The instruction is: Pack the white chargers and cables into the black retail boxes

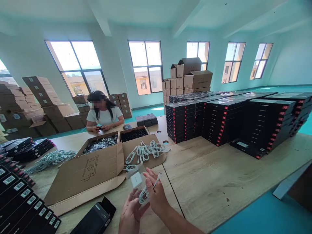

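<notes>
My left hand [131,209] grips a clear plastic tray [139,169] from below, its fingers partly hidden behind the tray. In the tray's upper part sits a white charger plug [136,179]. Against the lower part lies a coiled white cable [143,196], which my right hand [156,194] pinches, with one cable end sticking up by the thumb. Just left of my hands rests a black box [94,217] with its end flap open. More coiled white cables [146,151] lie on a cardboard flap beyond the tray.
Open cartons of small dark parts [134,134] and silvery packets [101,143] stand ahead. Stacked black boxes [214,122] rise at the right, others [24,201] at the left. A co-worker [104,112] sits across the wooden table [207,182], hands on a small dark item.
</notes>
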